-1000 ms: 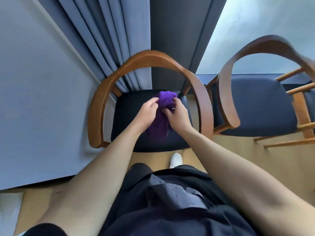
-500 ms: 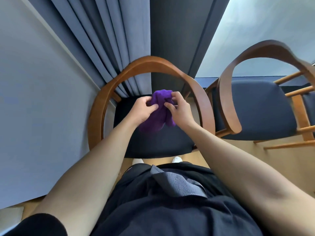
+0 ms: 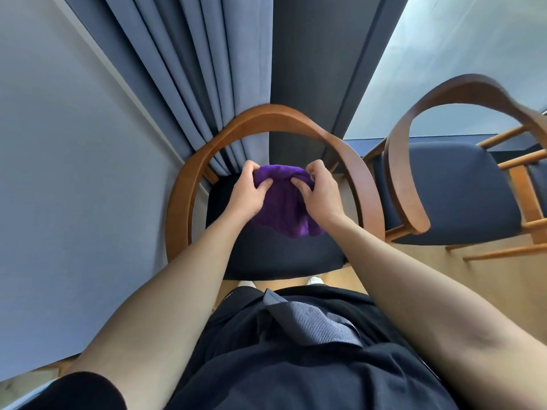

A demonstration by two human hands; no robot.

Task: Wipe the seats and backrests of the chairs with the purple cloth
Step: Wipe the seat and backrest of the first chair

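1. Cloth check: purple cloth (image 3: 284, 205) bunched and held up over the dark seat of the near chair (image 3: 266, 258). Upper edge gathered, lower part hanging loose toward the cushion. Cannot tell whether touching the seat.
2. Left hand (image 3: 247, 193): fingers curled over the cloth's upper left edge, thumb pressed on the front face. Gripping the cloth.
3. Right hand (image 3: 319, 193): mirrored grip on the upper right edge, thumb on front, fingers wrapped behind. Also gripping the cloth.
4. Hands near each other but apart, short span of cloth between the thumbs.
5. Near chair build: upholstered seat, curved wooden rail (image 3: 278, 115) looping round as backrest and arms. Both forearms reaching in through the open front of the loop.
6. Second chair (image 3: 444, 199) just beside on the right, same build, dark blue seat, own curved rail (image 3: 461, 84). Rails of the two close together; contact not resolvable.
7. Behind the near chair: pleated grey-blue curtain (image 3: 192, 69), dark panel to its right, plain wall (image 3: 59, 173) on the left.
8. Wooden floor (image 3: 444, 279) under both chairs. White shoe tips (image 3: 314, 281) just at the front edge of the near seat.
9. Dark clothing with a striped strip filling the lower middle of the view.
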